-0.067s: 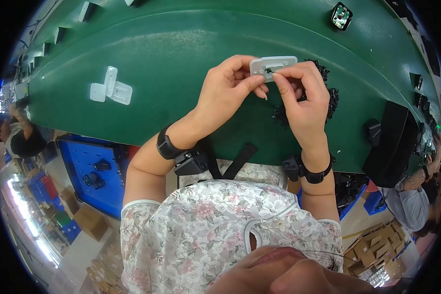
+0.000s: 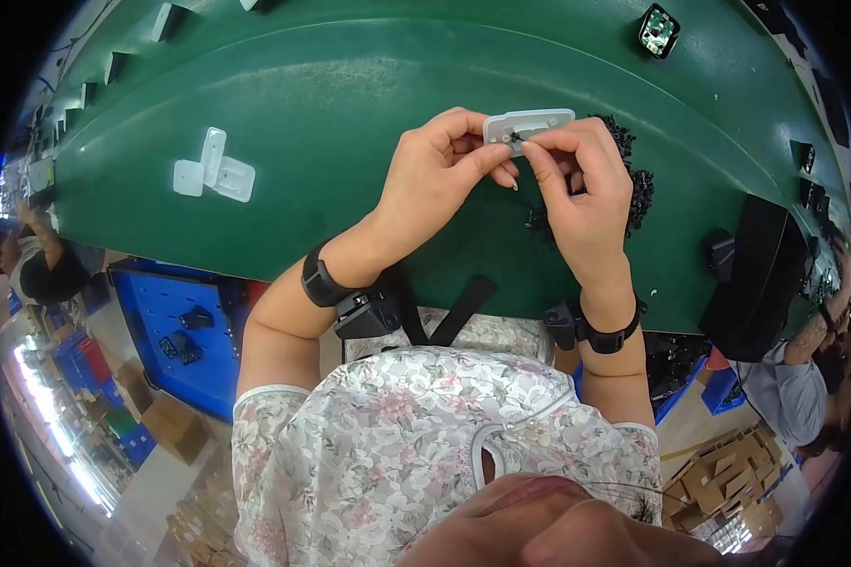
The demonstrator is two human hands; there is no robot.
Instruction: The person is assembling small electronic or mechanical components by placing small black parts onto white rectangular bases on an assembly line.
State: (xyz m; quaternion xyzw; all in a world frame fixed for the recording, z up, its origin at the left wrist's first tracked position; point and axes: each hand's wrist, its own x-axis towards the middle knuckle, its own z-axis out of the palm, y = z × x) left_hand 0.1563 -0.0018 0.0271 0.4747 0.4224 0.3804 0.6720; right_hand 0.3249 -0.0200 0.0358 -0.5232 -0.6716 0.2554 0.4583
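Note:
A white, shallow plastic shell (image 2: 550,119) is tilted up between my hands over the green table. Gripping its left end, my left hand (image 2: 444,156) has its thumb along the near edge and its fingers behind. My right hand (image 2: 588,180) pinches a small black part (image 2: 515,138) between thumb and forefinger, against the inner face of the shell. The exact shape of that part is too small to tell. Partly hidden behind my right hand lies a pile of small black parts (image 2: 641,197) on the table.
Three white plastic pieces (image 2: 236,180) lie on the green table (image 2: 321,132) at the left. A dark housing with a green circuit board (image 2: 659,33) sits far right. A black box (image 2: 749,274) stands at the right edge. Below the left edge is a blue tray (image 2: 165,317). Co-workers sit at both sides.
My right fingertips and the small black part have shifted very slightly to the left on the shell. The arm of the co-worker at the right has moved a little.

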